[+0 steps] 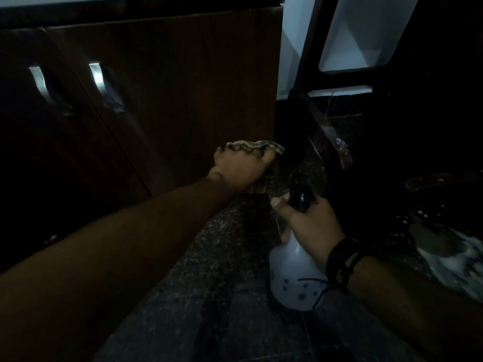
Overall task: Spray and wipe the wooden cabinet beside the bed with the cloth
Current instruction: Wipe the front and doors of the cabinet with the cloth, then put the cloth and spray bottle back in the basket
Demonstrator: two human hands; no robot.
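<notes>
Dim light covers a speckled dark stone floor (209, 257) that runs up to the foot of a wooden cabinet (183, 87). Its brown front fills the upper left of the view, with two metal handles (100, 84) set at a slant on the doors and a darker top edge above. To the right of the cabinet a pale wall shows, and beside it stands a dark wooden frame (313, 74) with light panels; I cannot tell whether it belongs to the bed.

The left hand (241, 165) reaches forward with a bare forearm to the lower right corner of the cabinet. Its fingers are curled tight around a bunched, mottled cloth (257, 146), which is pressed against the wood near the cabinet's right edge, low down and close to the floor.

The right hand (308, 220) sits nearer the camera and to the right, well clear of the cabinet. Its fingers are closed around the neck of a white spray bottle (292, 273) with a black trigger head (300, 197), the thumb lying alongside the head. The bottle is tilted, its nozzle aimed toward the cabinet's corner, and its body carries small blue marks. A dark band (342, 259) circles the right wrist. At the far right lies a blurred pale patterned object (449, 257).
</notes>
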